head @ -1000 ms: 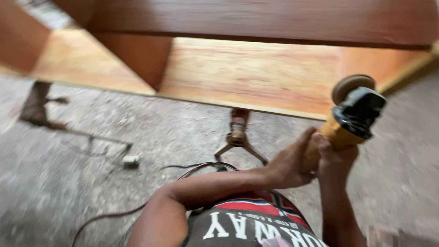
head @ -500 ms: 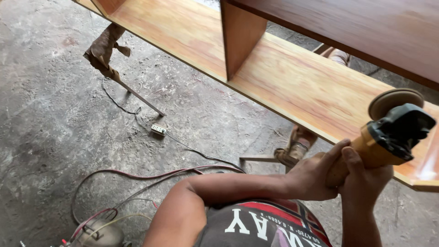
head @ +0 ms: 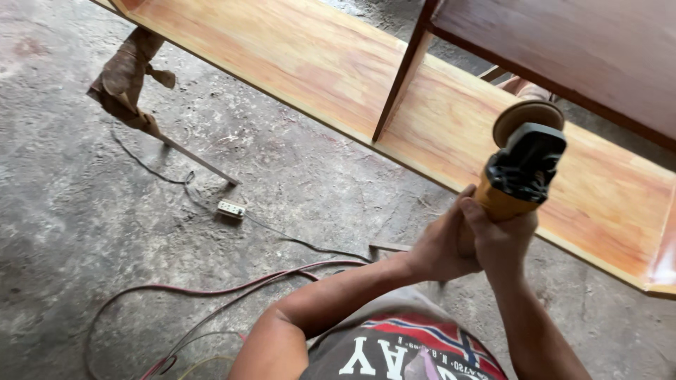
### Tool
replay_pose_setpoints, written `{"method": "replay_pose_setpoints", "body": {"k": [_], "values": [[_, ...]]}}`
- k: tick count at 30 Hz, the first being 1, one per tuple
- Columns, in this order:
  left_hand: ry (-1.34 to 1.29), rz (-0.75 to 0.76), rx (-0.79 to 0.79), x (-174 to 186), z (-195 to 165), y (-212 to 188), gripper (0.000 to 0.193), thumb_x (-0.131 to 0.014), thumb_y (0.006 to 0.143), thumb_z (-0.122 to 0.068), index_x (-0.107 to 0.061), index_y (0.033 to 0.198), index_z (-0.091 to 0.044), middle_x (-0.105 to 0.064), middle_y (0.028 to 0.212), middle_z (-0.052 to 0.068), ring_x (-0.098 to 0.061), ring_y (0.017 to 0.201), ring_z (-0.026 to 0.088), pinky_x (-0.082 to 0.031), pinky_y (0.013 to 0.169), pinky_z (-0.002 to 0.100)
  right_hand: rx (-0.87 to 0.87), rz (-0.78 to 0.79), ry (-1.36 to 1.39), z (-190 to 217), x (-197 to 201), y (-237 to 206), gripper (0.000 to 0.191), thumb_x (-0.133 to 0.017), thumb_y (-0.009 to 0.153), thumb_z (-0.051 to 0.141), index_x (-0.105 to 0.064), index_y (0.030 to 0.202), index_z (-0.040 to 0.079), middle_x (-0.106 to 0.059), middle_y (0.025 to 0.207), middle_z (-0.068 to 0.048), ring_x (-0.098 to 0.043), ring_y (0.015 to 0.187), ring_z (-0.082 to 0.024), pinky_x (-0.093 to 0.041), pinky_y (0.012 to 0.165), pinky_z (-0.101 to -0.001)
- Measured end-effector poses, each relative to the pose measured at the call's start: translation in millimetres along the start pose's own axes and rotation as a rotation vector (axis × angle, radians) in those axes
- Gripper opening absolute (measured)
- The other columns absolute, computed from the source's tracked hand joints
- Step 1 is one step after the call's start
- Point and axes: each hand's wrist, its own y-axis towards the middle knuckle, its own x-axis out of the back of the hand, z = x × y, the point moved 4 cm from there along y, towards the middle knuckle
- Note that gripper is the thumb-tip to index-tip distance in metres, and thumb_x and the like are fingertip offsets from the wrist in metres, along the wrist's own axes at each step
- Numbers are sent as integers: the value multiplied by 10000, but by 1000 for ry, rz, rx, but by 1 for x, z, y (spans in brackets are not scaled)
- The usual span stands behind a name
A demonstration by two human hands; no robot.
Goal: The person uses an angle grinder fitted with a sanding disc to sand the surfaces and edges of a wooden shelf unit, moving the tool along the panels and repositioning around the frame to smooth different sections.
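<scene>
Both hands hold the yellow-and-black sander upright, disc at top, just in front of the wooden shelf unit. Left hand grip is clenched round the sander's lower body; right hand grip is wrapped round it just beside the left, fingers touching. Cables and a white socket block lie on the concrete floor, well apart from the hands.

1. The long orange-brown wooden shelf unit before you looks varnished, smooth and faintly glossy.
2. Just above it, your yellow-and-black plastic-bodied sander carries a matt tan sanding disc.
3. Below the shelf unit, the grey concrete floor is rough and dull.
</scene>
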Motion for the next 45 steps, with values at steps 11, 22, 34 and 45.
{"method": "replay_pose_setpoints", "body": {"k": [11,22,34,45], "values": [[-229,-157,-329,85,81,78,1153,-875,828,-260,-133,1694,-87,-454,1574,183,-520,1431,276,-468,1175,367,224,-20,-255,-42,-109,83,606,-888,849,149,-547,1331,11,-709,1196,-118,-714,1091,-217,-580,976,-336],[-435,-120,-333,76,140,123,954,-872,825,-185,-296,1577,-74,-543,1389,94,-558,1274,176,-494,1146,350,348,-24,-463,-56,-130,109,644,-899,858,210,-492,1322,27,-734,1131,-132,-760,1032,-261,-609,921,-370],[-289,-185,-282,73,137,124,966,-853,810,-219,-278,1570,-59,-574,1398,126,-600,1286,215,-506,1074,348,399,-6,-485,-63,-118,116,671,-890,846,221,-497,1352,22,-735,1147,-140,-763,1060,-271,-616,937,-383],[-404,-218,-376,67,125,113,1047,-858,842,-219,-197,1639,-65,-541,1460,133,-573,1352,218,-505,1133,361,403,53,-415,-49,-116,110,652,-869,871,208,-488,1367,22,-737,1165,-145,-766,1092,-279,-624,954,-382]]}}
